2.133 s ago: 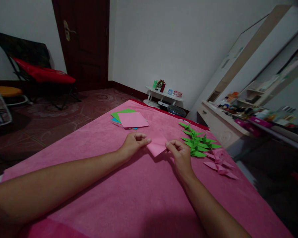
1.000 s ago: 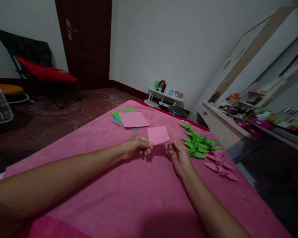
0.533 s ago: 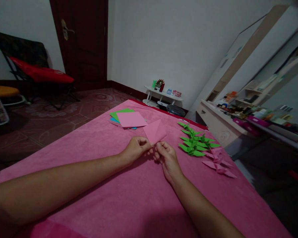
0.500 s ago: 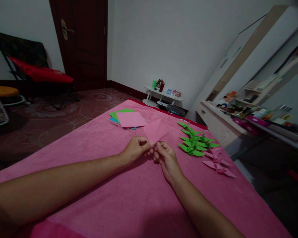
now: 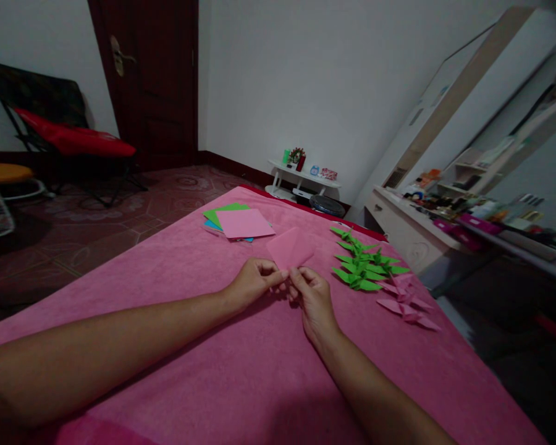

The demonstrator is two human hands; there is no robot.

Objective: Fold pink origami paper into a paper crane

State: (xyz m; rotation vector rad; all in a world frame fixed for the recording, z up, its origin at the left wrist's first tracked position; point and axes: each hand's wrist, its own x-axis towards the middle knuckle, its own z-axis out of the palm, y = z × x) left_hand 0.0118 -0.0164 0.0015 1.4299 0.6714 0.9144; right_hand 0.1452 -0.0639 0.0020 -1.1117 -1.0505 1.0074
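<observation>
"From where you're standing, what have the hands got?"

"One pink paper (image 5: 291, 248), creased, held out ahead over the pink cloth (image 5: 231, 377). Its near corner points back at the person."

"Both hands on it?"

"Both. The left hand (image 5: 254, 283) has it pinched, thumb on top, at that near corner. The right hand (image 5: 315, 303) grips the same end, just beside, so the thumbs almost meet."

"And the other fingers?"

"Curled in under the paper. They're partly hidden, so I can't say how each one sits."

"Does the far end of it rest on the cloth?"

"I can't tell from here."

"What's lying around them?"

"Beyond the left hand there's a loose pile: a pink sheet (image 5: 245, 224) on top, a green sheet (image 5: 212, 216) poking out underneath, and a bit of blue paper (image 5: 212, 225) at the edge. The held piece is just this side of it."

"And over by the right hand?"

"A cluster of green folded figures (image 5: 358, 280), points sticking out, apart from the hand. Pink folded figures (image 5: 410, 314) lie right next to the green ones, farther to the right."
</observation>
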